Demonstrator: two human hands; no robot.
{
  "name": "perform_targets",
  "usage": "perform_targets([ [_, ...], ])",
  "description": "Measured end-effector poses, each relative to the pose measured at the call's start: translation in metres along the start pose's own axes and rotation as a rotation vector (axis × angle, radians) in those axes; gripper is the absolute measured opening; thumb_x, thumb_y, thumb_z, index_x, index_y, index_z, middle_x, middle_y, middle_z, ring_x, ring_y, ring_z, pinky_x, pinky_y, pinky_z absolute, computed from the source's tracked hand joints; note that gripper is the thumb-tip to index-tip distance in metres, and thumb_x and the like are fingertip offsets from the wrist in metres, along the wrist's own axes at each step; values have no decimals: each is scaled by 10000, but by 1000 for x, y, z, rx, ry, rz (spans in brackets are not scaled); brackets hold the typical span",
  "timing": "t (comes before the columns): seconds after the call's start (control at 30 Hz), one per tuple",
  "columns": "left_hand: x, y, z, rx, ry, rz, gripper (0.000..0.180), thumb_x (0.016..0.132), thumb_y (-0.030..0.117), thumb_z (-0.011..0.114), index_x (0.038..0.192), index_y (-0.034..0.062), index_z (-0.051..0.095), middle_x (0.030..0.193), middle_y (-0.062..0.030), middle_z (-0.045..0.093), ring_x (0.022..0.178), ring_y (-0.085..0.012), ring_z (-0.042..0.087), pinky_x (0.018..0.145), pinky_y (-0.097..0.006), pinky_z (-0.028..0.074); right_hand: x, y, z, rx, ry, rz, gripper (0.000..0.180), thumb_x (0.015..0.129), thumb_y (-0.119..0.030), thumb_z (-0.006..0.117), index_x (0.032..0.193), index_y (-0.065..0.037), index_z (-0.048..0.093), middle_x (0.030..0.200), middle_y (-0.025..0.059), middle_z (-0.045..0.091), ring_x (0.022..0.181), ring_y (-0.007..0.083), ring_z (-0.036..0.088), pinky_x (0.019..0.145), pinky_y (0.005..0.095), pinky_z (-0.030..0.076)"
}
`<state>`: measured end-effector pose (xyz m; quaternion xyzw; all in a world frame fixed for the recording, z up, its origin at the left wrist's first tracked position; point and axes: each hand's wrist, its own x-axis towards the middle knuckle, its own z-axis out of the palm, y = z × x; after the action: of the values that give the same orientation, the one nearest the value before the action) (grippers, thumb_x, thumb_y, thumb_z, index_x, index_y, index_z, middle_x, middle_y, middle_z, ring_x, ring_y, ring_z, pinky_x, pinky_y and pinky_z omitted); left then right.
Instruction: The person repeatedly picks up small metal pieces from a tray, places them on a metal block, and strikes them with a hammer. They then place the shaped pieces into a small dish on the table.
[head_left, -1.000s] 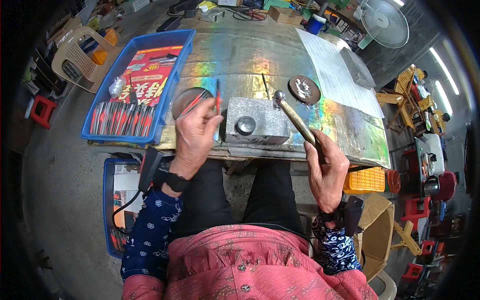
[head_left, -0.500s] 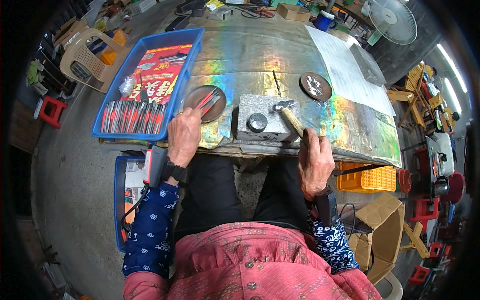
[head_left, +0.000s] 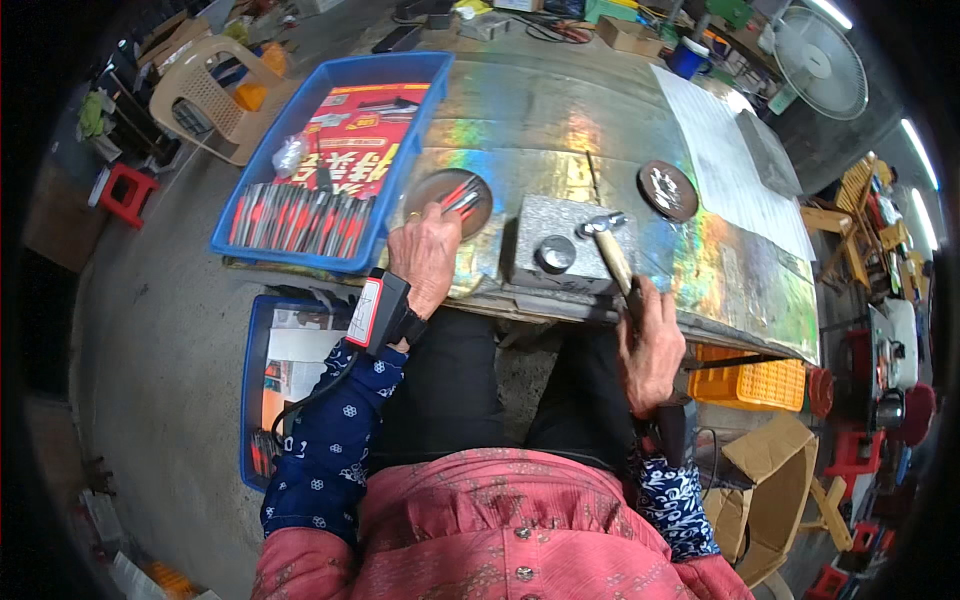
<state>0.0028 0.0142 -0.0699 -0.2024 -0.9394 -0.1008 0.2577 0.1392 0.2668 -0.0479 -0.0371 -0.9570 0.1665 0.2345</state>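
My left hand (head_left: 425, 262) reaches over the near edge of a round brown dish (head_left: 420, 195). Its fingers are bent together at the near ends of slim red-and-grey pieces (head_left: 461, 195) in the dish; whether they grip one is hidden. My right hand (head_left: 652, 348) is closed around the wooden handle of a small hammer (head_left: 613, 255). The hammer's metal head rests on or just over a grey metal block (head_left: 535, 215). A short dark cylinder with a bright round top (head_left: 555, 254) stands on the block, left of the hammer.
A blue tray (head_left: 232, 222) holds a row of similar slim pieces (head_left: 300, 222). A thin dark rod (head_left: 593, 175) lies behind the block. Another brown dish (head_left: 682, 203) holds small whitish bits. A fan (head_left: 818, 62) stands far right; a cardboard box (head_left: 775, 480) stands beside my right arm.
The whole view has shifted, so the table sits further right and slightly lower in the picture. Both hands keep nearly the same places beside the dish and the block.
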Motion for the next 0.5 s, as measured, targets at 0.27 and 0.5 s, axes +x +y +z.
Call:
perform_targets([
  [0.27,14,-72,-52,-47,107,-177,119,832,95,654,936,71,707,854,-129,668,766,-328,656,669,-402,516,5,-2,-5,34,-25,14,404,863,-133,656,1247,-84,538,989,193,541,824,406,592,677,455,486],
  [0.5,17,-123,-33,-91,-218,-173,212,817,100,625,1013,88,706,919,-184,687,856,-377,658,748,-464,529,11,-4,-12,-2,-51,9,350,868,-131,660,1201,-63,575,984,195,549,837,401,593,689,442,482],
])
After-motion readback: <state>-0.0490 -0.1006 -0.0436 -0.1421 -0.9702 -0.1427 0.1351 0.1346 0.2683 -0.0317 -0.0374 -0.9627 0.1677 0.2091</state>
